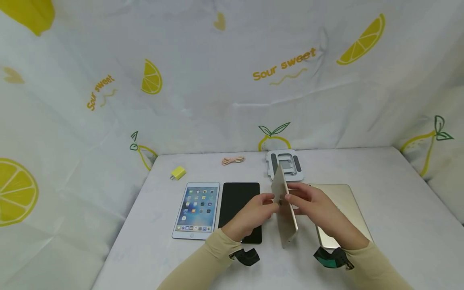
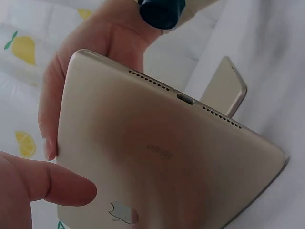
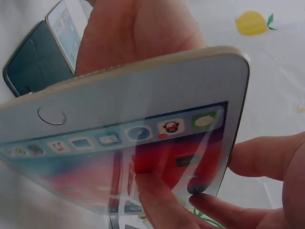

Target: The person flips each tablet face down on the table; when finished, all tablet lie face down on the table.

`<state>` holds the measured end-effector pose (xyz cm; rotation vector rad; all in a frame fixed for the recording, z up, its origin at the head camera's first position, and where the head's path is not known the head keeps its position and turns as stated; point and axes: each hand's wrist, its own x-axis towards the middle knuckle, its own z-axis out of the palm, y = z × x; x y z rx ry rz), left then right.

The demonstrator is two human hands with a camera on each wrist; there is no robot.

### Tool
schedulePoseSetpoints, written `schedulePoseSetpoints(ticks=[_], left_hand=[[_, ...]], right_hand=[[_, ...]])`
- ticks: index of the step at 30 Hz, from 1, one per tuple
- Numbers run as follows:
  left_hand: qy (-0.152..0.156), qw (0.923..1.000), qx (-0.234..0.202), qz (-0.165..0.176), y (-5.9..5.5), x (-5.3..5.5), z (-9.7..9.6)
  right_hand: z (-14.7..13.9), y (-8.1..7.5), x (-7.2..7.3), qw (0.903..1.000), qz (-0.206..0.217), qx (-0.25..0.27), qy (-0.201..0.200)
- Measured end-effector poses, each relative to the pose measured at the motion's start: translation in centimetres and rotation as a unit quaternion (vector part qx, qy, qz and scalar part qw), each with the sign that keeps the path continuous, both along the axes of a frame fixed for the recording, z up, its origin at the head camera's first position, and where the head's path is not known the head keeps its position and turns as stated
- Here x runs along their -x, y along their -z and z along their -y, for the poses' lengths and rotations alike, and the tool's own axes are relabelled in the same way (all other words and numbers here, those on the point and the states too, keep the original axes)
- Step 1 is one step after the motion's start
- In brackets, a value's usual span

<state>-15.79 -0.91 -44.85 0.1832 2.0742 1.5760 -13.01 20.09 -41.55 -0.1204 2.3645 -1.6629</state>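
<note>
A gold-backed tablet (image 1: 286, 223) stands tilted up on its edge between my hands. Its gold back with an apple logo faces my left hand (image 1: 251, 215), whose fingertips touch that side. On the screen side, my right hand (image 1: 313, 203) grips it, the thumb at the edge. A round home button and a row of app icons show on its lit screen (image 3: 119, 114) in the right wrist view. Beneath my left wrist lies a black tablet (image 1: 237, 197), partly covered. Another gold tablet (image 1: 337, 195) lies face down under my right forearm.
Left of the black tablet lies a white tablet (image 1: 195, 209) with its screen lit. Farther back are a yellow charger plug (image 1: 178, 173), a coiled beige cable (image 1: 233, 160) and a grey folding stand (image 1: 299, 176). A lemon-print cloth (image 1: 217, 100) hangs behind the table.
</note>
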Motion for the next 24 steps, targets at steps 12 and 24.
schedulePoseSetpoints(ticks=[12,24], left_hand=[[0.003,0.9997,0.025,-0.002,0.7,-0.2,-0.3],[0.007,0.9995,0.029,-0.003,0.5,-0.1,-0.4]], right_hand=[[-3.2,0.0,-0.8,0.9985,-0.024,-0.034,0.034],[-5.0,1.6,-1.0,0.9973,-0.002,-0.044,0.058]])
